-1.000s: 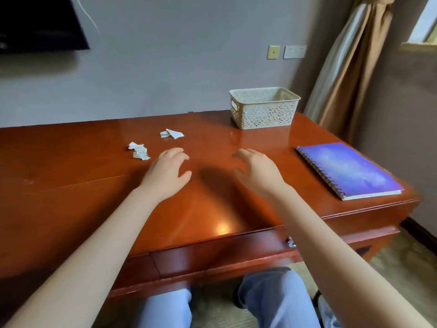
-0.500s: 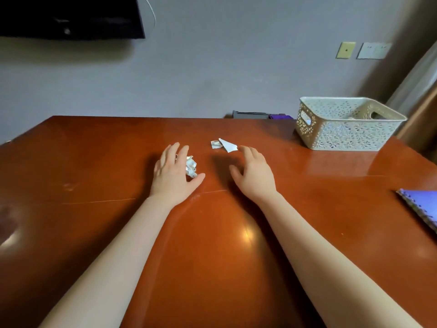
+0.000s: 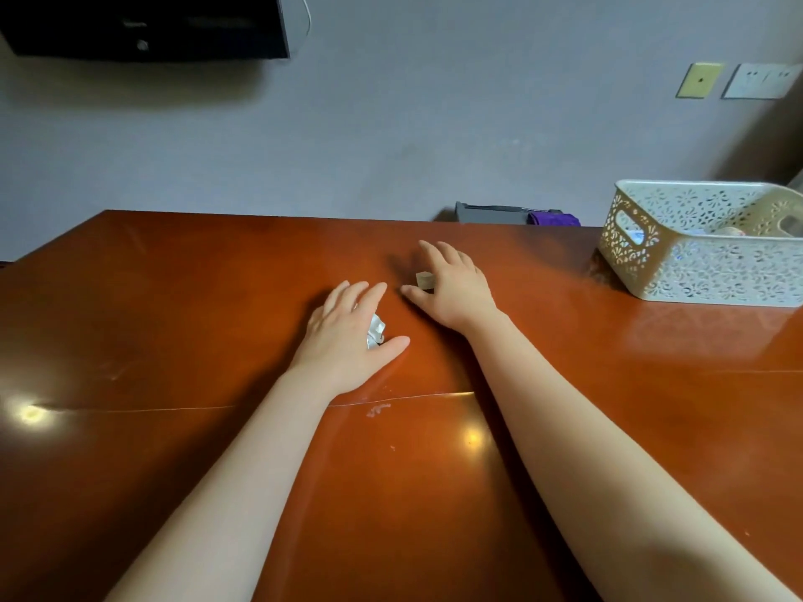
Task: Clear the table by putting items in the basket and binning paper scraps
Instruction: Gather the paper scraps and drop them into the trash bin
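While your left hand (image 3: 345,341) lies flat, fingers straight, over crumpled paper scrap (image 3: 376,331), your right hand (image 3: 454,291), fingers spread, touches small scrap (image 3: 425,281).

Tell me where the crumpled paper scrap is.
Head view: the crumpled paper scrap peeks from beneath the left hand, between forefinger and thumb, near the middle of the table, left of the right hand.

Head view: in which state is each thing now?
left hand: flat, rests on the crumpled paper
crumpled paper: on the table, partly covered
right hand: fingers spread over the paper scrap
paper scrap: on the table, partly covered
basket: upright, something inside
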